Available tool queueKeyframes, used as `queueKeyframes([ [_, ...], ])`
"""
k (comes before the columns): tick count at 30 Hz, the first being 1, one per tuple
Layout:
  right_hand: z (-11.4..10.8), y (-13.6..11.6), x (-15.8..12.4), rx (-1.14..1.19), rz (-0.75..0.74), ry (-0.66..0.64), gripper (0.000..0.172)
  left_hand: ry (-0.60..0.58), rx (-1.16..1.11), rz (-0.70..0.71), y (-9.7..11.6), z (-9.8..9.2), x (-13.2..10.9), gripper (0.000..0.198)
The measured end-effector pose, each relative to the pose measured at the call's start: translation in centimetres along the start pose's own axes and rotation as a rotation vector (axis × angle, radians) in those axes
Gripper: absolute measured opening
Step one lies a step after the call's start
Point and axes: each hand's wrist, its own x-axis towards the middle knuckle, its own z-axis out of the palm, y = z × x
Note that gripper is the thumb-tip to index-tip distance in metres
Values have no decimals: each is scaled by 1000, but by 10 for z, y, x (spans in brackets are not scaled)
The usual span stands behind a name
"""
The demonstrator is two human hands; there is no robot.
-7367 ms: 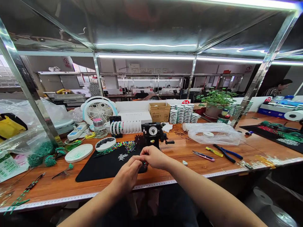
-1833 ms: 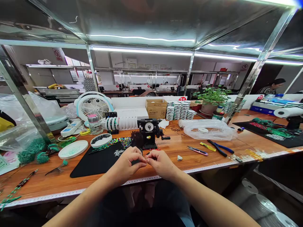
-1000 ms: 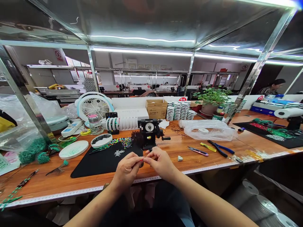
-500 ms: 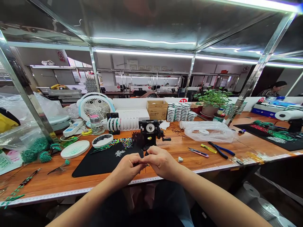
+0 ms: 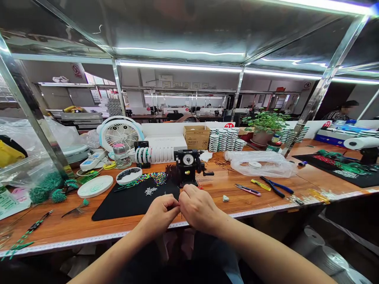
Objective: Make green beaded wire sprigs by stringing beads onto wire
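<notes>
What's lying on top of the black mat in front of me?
On the black mat lie colourful beads, a small pile of white pieces and, near its back left, green strips. The left hand covers the front right part, so anything there cannot be seen.

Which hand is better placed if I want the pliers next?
Probably your right hand: the pliers lie on that side, with their handles towards you. Your left hand is farther off, nearer the black mat.

Black mat (image 5: 124,207), multicoloured beads (image 5: 160,178), white-dialled black machine (image 5: 186,178)
</notes>
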Motion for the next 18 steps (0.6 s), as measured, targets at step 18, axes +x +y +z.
queueKeyframes([
  [18,17,-13,-18,446,222,197,18,93,-452,-181,-14,-3,-6,27],
])
